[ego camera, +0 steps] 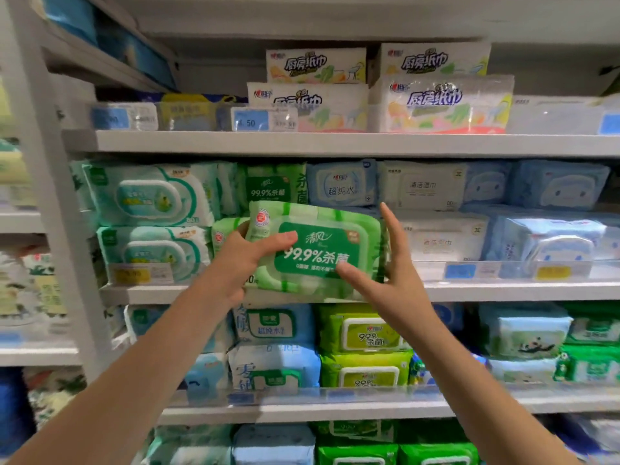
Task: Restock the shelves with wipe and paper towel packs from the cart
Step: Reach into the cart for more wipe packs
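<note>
Wipes pack [318, 250] is pinched in left grip [245, 260], thumb across the front; right grip [399, 280], fingers spread straight, presses its right edge, shelf [503, 292] just beyond.

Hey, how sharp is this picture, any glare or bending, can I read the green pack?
Head view: the green wipe pack held in the left hand is sharp, its 99.9% label readable; the frame edges smear into blur; shelf boards bow from the wide lens; glare streaks the plastic on the kitchen towel pack above.
</note>
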